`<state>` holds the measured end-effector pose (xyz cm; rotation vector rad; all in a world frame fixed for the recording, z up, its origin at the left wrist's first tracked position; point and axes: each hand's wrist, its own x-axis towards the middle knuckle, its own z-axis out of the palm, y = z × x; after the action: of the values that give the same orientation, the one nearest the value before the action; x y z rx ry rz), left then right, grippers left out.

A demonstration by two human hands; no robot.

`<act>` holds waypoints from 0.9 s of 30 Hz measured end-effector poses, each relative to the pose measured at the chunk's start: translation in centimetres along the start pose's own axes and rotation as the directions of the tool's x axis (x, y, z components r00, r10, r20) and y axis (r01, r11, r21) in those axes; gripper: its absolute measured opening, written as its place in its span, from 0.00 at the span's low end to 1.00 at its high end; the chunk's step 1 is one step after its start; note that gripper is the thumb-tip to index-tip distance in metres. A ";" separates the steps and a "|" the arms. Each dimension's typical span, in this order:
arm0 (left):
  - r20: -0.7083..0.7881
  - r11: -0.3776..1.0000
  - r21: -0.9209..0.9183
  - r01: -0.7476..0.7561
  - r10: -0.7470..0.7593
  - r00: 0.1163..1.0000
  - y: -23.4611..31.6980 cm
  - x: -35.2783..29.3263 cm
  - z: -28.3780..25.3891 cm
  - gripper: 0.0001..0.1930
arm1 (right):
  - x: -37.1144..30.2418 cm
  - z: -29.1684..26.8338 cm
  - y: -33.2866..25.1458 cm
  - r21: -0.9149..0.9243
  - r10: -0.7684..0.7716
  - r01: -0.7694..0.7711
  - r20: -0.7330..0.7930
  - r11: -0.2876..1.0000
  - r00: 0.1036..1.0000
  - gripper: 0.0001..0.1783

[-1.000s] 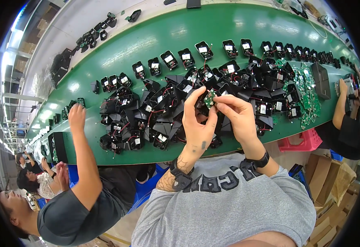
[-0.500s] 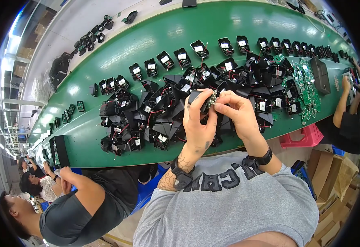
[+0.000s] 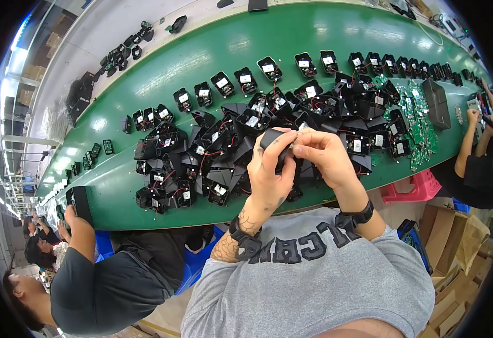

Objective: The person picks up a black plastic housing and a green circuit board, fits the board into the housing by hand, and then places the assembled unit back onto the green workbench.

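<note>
My left hand [image 3: 269, 174] is closed around a black plastic housing [image 3: 271, 137], held up above the bench. Its smooth outer face shows over my fingers. My right hand [image 3: 326, 156] comes at the housing from the right, thumb and fingers pinched together at its edge. What the pinch holds is too small and too covered to make out. Below and around both hands lies a heap of similar black housings [image 3: 218, 191] with red wires and white-labelled parts inside.
Open housings [image 3: 246, 81] stand in a row along the green bench [image 3: 162, 67]. Loose circuit boards [image 3: 421, 124] lie to the right beside a black tray [image 3: 436, 104]. A co-worker [image 3: 111, 281] sits at left, near a black box [image 3: 82, 205]. A pink stool [image 3: 412, 188] stands at right.
The housing has turned in my left hand so its smooth face shows; the circuit board seen between my hands is now hidden. The co-worker at left has reached an arm toward the black box.
</note>
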<state>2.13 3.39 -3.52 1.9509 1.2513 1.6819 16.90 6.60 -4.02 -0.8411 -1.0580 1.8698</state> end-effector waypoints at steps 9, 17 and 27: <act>0.074 0.954 -0.184 0.237 -0.227 0.971 0.4 -0.2 0.0 0.26 | -0.3 0.4 -0.7 -0.046 -0.145 0.142 -0.076 0.989 0.986 0.10; 0.500 0.521 -0.458 0.720 -0.519 0.694 0.7 2.4 -2.5 0.32 | -0.3 -1.0 -1.2 -0.131 -0.180 0.168 -0.085 0.977 0.980 0.03; 0.433 0.708 -0.287 0.645 -0.505 0.747 1.6 2.5 -1.5 0.24 | -1.2 -0.7 -1.7 -0.115 -0.098 0.086 -0.104 0.990 0.990 0.08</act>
<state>1.37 3.85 -0.29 1.2972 1.0988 1.1198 18.54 6.35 -2.57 -0.9315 -1.1198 1.6812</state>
